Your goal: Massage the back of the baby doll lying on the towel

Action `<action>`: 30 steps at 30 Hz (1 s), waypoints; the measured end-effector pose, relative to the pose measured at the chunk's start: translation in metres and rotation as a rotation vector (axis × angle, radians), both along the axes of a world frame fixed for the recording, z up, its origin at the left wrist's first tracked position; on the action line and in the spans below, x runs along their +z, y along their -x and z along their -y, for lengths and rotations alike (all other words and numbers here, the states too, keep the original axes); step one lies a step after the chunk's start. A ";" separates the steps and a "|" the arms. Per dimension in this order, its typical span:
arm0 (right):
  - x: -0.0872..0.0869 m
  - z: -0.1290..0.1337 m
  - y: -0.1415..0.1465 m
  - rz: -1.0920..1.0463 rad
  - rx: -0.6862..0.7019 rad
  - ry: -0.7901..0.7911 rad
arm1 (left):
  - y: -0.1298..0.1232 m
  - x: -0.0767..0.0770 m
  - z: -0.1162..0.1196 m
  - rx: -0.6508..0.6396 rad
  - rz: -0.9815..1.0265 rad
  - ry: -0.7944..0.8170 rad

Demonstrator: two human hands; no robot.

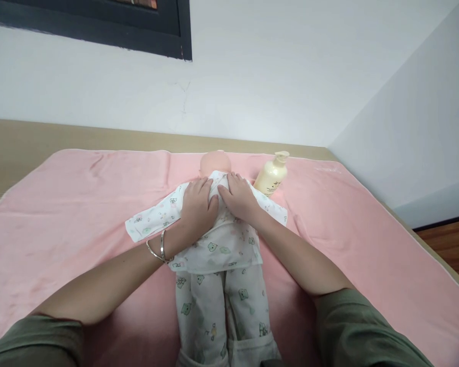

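Observe left hand (199, 204) and right hand (241, 198) resting with fingers outstretched, without visible grip, on bald peach doll (214, 163) in white animal-print fabric clothes (225, 248), upon pink cloth (115, 188). Avoid sideways pushing: could slide doll into cream plastic pump bottle (271, 176).

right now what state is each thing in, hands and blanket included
trousers, legs side by side
top, sleeves spread, hem over the trousers
doll, lying down, mostly covered
left hand, open, resting on the top
right hand, open, resting on the top
bottle, pump fitted, seemingly upright
blanket, spread out, slightly wrinkled
bracelet, worn
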State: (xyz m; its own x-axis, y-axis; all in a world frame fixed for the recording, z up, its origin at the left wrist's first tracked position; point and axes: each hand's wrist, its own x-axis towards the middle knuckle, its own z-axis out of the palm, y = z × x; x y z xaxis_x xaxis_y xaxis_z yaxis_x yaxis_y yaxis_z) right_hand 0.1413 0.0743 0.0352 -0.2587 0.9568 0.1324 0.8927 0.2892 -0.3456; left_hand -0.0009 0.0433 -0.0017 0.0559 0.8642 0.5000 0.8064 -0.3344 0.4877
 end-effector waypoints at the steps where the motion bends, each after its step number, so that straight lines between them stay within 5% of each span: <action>1: 0.001 -0.002 -0.001 0.018 0.016 -0.002 | -0.001 0.000 0.001 -0.005 -0.010 -0.008; 6: 0.006 0.001 -0.005 0.171 0.181 -0.034 | 0.003 0.005 -0.006 0.013 0.010 0.070; 12: -0.001 0.029 0.002 0.255 0.149 -0.229 | 0.013 0.025 -0.020 -0.033 -0.042 0.268; 23: 0.006 -0.009 -0.006 0.075 0.007 -0.004 | -0.004 0.015 0.014 -0.031 -0.255 0.039; 30: 0.003 0.026 0.004 0.206 0.066 -0.157 | 0.011 0.022 -0.013 -0.049 -0.149 0.165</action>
State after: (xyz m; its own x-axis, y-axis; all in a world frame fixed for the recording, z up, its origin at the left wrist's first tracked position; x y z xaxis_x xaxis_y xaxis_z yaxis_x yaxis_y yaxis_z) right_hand 0.1369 0.0481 0.0382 -0.3569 0.9088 0.2159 0.9169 0.3850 -0.1049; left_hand -0.0115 0.0558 0.0198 0.1623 0.9281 0.3352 0.8586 -0.3002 0.4155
